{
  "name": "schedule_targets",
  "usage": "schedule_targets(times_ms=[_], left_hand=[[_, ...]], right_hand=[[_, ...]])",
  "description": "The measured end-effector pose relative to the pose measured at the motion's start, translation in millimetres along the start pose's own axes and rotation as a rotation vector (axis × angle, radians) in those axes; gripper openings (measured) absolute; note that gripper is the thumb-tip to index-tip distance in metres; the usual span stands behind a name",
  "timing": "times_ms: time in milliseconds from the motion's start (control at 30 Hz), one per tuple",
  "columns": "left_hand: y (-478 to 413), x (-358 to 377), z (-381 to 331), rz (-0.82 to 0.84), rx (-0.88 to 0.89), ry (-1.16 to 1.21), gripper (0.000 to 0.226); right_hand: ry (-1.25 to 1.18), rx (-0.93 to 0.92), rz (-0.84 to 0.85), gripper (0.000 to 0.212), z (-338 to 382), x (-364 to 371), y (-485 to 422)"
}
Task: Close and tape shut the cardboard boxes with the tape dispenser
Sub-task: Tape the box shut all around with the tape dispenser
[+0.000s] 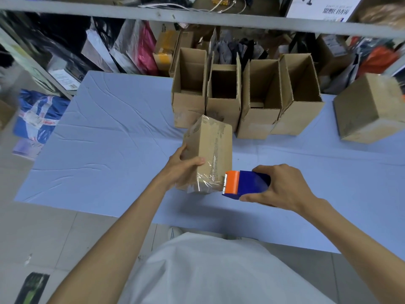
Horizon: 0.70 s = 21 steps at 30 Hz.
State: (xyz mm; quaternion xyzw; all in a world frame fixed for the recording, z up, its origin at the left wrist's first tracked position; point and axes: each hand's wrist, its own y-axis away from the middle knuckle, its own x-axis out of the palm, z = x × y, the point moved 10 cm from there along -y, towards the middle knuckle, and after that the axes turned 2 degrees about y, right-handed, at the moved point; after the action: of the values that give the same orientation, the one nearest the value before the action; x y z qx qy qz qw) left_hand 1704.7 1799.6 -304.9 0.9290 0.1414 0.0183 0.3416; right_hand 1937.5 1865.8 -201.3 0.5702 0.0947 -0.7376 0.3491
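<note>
Cluttered shelves (197, 20) behind blue table (109, 128); left fingers (195, 160) grip taped box (210, 143), right fingers (252, 197) tape dispenser (249, 183).

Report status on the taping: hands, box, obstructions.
Left hand grips the closed box. Right hand grips the tape dispenser, cutter at the box's near right edge, clear tape already on that end. Four open boxes wait behind; nothing in the way.

Place: we read this as a packing and storage room (more stockroom than office).
Table: a blue-covered table (105, 132), open cardboard boxes (260, 119) in a row at its far edge.
Far side: we see mailing bags (143, 49) and parcels (165, 51) crammed under a metal shelf (197, 18).
Floor: pale tiles (43, 229), a blue sack (37, 115) at left.
</note>
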Motion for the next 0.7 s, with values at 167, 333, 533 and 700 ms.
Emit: schedule_targets(times_ms=[167,333,533,700], left_hand=[[0.2,-4.8,6.7,0.073,-0.009,0.028,0.097],[-0.6,-5.3,11.9,0.187,-0.023,0.058,0.071],[14.1,-14.0,-18.6,0.1,0.208,0.027,0.079],[27.8,2.5,-29.3,0.109,0.392,-0.35,0.114]], right_hand=[[0.054,-0.049,-0.004,0.062,18.9,6.0,-9.8],[0.081,-0.081,0.011,0.061,33.4,7.2,-20.7],[0.094,-0.107,0.009,0.064,52.9,12.0,-29.1],[0.132,-0.134,0.001,0.064,66.8,12.8,-31.5]])
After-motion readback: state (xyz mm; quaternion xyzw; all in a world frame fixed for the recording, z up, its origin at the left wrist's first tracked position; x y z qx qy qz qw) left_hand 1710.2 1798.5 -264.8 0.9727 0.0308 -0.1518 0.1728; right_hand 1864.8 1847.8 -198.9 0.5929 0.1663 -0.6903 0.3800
